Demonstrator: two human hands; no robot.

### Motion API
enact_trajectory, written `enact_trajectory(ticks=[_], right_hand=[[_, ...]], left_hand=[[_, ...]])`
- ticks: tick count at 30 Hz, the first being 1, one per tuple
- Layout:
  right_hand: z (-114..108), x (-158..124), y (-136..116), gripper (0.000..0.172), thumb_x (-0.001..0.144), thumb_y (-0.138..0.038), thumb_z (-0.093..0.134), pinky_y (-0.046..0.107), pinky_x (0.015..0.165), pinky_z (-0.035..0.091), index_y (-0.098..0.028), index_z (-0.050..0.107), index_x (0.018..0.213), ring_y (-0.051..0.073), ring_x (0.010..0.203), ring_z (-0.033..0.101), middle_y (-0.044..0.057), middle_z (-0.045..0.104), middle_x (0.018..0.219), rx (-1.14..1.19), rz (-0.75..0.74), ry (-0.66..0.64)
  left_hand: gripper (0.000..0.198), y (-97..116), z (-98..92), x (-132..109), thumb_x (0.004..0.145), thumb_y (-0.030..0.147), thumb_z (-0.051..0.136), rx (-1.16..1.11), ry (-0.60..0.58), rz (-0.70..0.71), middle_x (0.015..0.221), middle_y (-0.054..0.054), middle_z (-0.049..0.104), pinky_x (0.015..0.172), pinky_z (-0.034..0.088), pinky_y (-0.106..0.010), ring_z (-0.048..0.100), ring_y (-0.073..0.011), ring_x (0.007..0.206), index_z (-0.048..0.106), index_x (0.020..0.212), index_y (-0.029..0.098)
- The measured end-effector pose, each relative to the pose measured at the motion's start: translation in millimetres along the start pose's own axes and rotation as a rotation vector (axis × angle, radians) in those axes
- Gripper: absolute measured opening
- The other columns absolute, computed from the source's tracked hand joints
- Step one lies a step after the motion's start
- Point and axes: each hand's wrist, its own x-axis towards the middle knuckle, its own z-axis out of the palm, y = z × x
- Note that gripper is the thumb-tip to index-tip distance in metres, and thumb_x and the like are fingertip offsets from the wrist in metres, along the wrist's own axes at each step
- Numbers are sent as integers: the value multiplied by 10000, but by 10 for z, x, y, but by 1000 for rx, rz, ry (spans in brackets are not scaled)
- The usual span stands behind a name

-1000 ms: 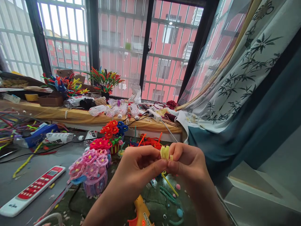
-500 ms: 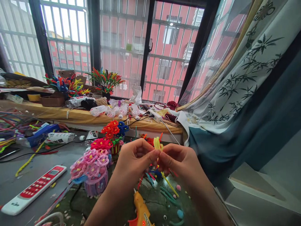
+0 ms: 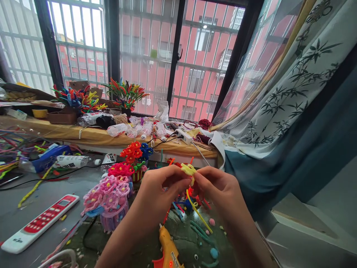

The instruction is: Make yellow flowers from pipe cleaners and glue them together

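Both hands meet above the work surface, pinching a small pale yellow looped piece point(image 3: 188, 169) between them. My left hand point(image 3: 161, 188) grips its left side with thumb and index finger. On its right side are the fingertips of my right hand point(image 3: 216, 186). Below the hands lie a yellow pipe cleaner point(image 3: 199, 214) and red and blue fuzzy pieces. An orange glue gun point(image 3: 168, 247) rests nearer the bottom edge, its nozzle pointing up and left.
Pink fuzzy flowers point(image 3: 107, 193) in a purple pot stand left of my hands, with red flowers point(image 3: 131, 152) behind. A remote control point(image 3: 41, 223) lies at left. Bottles point(image 3: 118, 130) and a power strip point(image 3: 184, 136) sit on the window ledge point(image 3: 92, 138).
The yellow piece has tipped from upright to a flatter pose showing its loops. My right hand has shifted slightly, and both hands still hold the piece.
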Motion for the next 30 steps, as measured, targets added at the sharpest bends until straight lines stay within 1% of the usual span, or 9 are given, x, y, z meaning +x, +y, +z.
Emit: enact_trajectory(ticks=[4,8,12,14,18,21,23,26,30], right_hand=[[28,-18,-6,201,807,-356,771,184,546,472,-176,747,721,102,582,598,2,702,648,-38,-26,54],[50,-35,0,169,802,-309,763,193,560,485,-184,739,690,109,582,609,-3,711,641,-62,-70,68],[62,-42,-4,158,815,-303,754,192,571,486,-189,746,706,108,593,608,-6,715,651,-92,-81,104],[59,-35,-12,166,817,-321,756,190,559,479,-188,747,717,104,585,598,-12,702,644,-69,-59,86],[49,-14,-30,215,787,-383,791,196,531,471,-176,753,739,101,556,575,-16,675,620,1,9,-4],[49,-20,-49,238,757,-400,823,205,543,480,-173,752,741,107,575,588,0,698,661,11,29,-17],[48,-35,-66,253,736,-411,838,212,518,465,-175,748,731,108,552,569,-4,679,629,-20,22,-2],[27,-59,-94,280,747,-443,825,223,479,435,-176,743,728,106,506,532,-13,636,581,-87,13,16],[-51,-78,-122,250,775,-420,809,218,465,420,-181,745,734,103,491,529,-12,633,570,-164,-2,-48]], left_hand=[[84,-26,25,-16,808,253,732,43,-13,9,734,-3,750,617,504,-204,660,-129,667,737,807,169],[134,-53,59,-31,847,249,692,188,58,61,697,1,739,598,481,-219,647,-127,626,702,742,166],[111,-65,94,-22,862,233,675,295,63,102,733,-7,750,605,471,-227,655,-129,639,722,802,152],[132,-57,95,-21,881,226,646,273,57,108,715,-2,736,599,466,-220,645,-122,632,719,799,151],[148,-8,53,-20,877,194,622,141,-27,74,690,9,712,572,455,-192,616,-105,621,695,755,155],[161,27,12,-12,877,194,629,161,-66,57,654,20,677,540,423,-180,564,-91,590,686,733,154],[167,35,-3,-9,881,206,639,230,-35,90,629,30,643,531,408,-182,538,-88,576,676,725,158],[129,32,-2,-14,873,188,666,377,66,200,620,47,620,528,391,-182,514,-78,549,667,745,169],[123,34,17,-24,837,129,712,470,145,311,628,57,623,536,391,-173,513,-67,538,654,737,175]])
